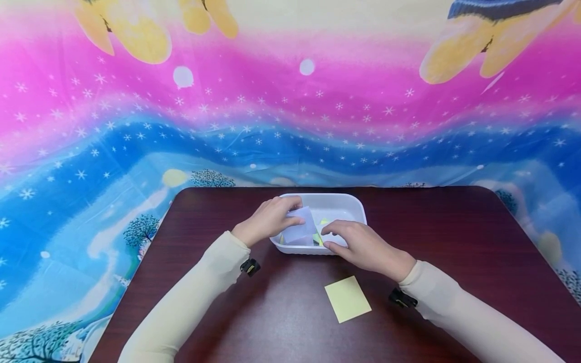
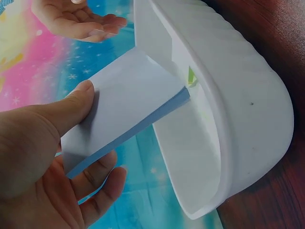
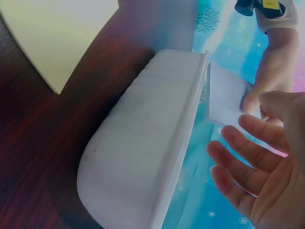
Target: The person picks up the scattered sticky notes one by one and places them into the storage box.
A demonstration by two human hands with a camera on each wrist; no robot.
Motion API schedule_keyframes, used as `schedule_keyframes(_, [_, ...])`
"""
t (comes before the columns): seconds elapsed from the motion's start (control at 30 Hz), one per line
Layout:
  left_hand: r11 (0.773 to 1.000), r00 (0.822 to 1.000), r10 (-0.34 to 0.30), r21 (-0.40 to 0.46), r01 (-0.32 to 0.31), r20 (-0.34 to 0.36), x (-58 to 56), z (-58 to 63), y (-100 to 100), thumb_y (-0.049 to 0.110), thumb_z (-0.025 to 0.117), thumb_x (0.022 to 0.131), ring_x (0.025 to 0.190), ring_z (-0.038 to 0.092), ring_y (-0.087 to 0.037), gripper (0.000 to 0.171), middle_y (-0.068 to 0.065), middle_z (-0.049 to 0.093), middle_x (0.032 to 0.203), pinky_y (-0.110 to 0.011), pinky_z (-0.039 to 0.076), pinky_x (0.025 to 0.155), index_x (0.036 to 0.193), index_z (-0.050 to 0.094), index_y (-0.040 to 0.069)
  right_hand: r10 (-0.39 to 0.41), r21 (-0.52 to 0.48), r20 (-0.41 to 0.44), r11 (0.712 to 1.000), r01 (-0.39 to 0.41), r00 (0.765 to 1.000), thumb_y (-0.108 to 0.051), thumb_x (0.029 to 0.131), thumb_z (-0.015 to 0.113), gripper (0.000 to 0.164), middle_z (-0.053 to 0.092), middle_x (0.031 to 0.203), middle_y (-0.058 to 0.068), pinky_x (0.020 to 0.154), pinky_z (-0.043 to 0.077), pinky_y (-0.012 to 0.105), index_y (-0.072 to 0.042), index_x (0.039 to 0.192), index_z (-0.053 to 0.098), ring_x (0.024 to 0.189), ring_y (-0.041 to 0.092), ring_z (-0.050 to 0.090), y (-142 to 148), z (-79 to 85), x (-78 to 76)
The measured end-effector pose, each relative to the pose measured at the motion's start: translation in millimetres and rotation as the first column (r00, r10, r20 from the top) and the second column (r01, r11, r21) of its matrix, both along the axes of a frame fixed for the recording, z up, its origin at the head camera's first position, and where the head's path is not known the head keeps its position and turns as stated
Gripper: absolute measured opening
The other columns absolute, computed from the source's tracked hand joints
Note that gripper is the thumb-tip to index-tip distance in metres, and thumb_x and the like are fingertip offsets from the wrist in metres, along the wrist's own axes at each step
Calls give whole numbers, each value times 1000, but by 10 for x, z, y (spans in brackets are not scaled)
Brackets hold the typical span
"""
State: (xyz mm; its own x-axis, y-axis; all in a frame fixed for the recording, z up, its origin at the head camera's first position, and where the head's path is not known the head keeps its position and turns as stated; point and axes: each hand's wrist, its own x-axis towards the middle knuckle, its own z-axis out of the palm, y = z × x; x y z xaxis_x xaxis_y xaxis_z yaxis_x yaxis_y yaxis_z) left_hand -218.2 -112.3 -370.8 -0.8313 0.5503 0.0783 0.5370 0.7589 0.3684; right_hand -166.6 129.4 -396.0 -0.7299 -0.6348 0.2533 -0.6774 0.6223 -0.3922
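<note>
My left hand (image 1: 272,217) pinches a pale blue-lavender sticky note pad (image 2: 128,90) between thumb and fingers, over the left part of a white plastic tray (image 1: 342,199). In the left wrist view the pad's thick edge shows, tilted toward the tray's opening. My right hand (image 1: 358,244) hovers at the tray's right front rim, its fingers loosely bent with nothing between them, as the right wrist view also shows. Inside the tray are small yellow-green pieces (image 1: 324,221), partly hidden by the pad and hands. A yellow sticky note pad (image 1: 348,299) lies on the table in front of the tray.
The dark red-brown wooden table (image 1: 272,312) carries the tray near its far edge. Behind it hangs a colourful printed cloth (image 1: 290,116) with snowflakes. A small black device (image 1: 403,297) sits under the right wrist and another (image 1: 250,266) under the left.
</note>
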Motion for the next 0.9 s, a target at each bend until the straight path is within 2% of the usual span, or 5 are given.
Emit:
schedule_keyframes(0.2, [999,1000,-15,-48,15,2,-39,-72,74,40,65,84,75,53,-9,22,9,61,87,-27,45,65,91,56,21,3,-3,12,1000,-3,1000,-28,87,63,28,68,105,0,81,50,36,-13,111,67,95,15,62,-2,-8,-2])
schedule_keyframes(0.4, [996,999,-51,-77,49,-19,-49,-148,134,38,64,85,70,52,-11,21,8,61,84,-27,44,65,94,58,19,3,1,13,1000,-3,1000,-31,88,62,30,68,106,-1,81,50,35,-13,111,67,96,15,62,4,-23,-6])
schedule_keyframes(0.6, [990,997,-77,-121,78,9,-57,-200,185,36,63,87,76,54,-9,25,6,64,92,-28,44,70,103,60,17,5,3,10,1000,-5,1000,-33,89,61,31,67,106,-2,82,50,34,-13,112,67,96,14,62,12,-43,-8])
schedule_keyframes(0.9, [986,996,-74,-148,81,50,-78,-252,256,34,64,86,76,55,-10,27,5,64,93,-29,44,69,105,62,16,-1,-1,12,1000,1,1000,-34,89,61,31,67,106,-4,81,50,34,-14,112,67,96,13,62,17,-54,-5])
